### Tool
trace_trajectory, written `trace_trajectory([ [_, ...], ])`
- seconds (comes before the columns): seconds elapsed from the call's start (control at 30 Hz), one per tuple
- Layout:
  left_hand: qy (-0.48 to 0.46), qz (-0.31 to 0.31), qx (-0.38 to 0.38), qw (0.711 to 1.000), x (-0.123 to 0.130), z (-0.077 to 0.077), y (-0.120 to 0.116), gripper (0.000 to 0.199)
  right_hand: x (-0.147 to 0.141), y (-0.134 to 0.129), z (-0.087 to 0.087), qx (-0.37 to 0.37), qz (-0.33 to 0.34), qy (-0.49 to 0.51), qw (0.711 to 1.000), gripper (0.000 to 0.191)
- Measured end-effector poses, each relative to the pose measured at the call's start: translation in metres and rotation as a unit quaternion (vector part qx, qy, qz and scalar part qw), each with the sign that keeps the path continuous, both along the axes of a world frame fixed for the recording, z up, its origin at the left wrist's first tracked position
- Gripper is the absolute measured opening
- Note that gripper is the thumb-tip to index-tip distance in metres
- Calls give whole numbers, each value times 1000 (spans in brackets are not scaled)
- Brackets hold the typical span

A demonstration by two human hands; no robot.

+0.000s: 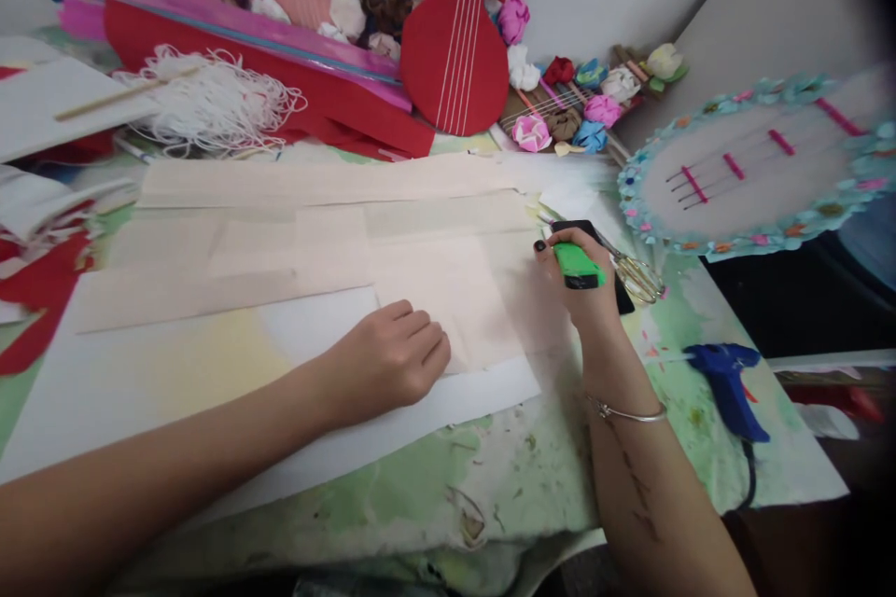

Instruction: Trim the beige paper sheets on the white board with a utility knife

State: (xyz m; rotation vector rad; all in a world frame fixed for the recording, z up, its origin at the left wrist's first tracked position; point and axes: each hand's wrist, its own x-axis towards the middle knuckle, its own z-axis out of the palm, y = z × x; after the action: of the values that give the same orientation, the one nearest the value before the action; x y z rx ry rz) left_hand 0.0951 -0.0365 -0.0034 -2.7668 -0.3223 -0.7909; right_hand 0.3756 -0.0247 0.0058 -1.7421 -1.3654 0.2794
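My left hand (402,350) rests knuckles up on the cream paper (448,289), its fingers curled into a loose fist; the fingertips are hidden beneath. In my right hand (592,294), near the paper's right edge, is what looks like a green utility knife (578,263) with a black end. Its blade is out of sight. The cream paper has overlapping, creased strips and lies over a larger white sheet (231,420). Partly behind my right hand lies a black phone-like slab (623,297), with gold-handled scissors (640,278) beside it.
A blue glue gun (732,382) lies at the right, its cord hanging near the table edge. At the back are a red paper lute (455,61), paper flowers (560,103) and a pile of white string (217,103). An oval flower-edged piece (760,168) stands at right.
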Motion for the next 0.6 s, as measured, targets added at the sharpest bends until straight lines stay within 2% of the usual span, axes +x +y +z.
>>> trace_trajectory([
  [0.1,-43,-19,1,999,-3,0,2,19,6,-2,0,-23,-50,-86,995,27],
  [0.2,-54,-32,-18,998,-6,2,2,17,6,-3,4,-50,-60,-137,987,25],
  [0.47,-93,-36,5,995,-8,3,-2,15,2,0,6,-59,-25,-153,986,22],
  [0.6,-96,-45,-4,994,-5,2,-1,14,3,0,7,-59,-38,-154,986,20],
])
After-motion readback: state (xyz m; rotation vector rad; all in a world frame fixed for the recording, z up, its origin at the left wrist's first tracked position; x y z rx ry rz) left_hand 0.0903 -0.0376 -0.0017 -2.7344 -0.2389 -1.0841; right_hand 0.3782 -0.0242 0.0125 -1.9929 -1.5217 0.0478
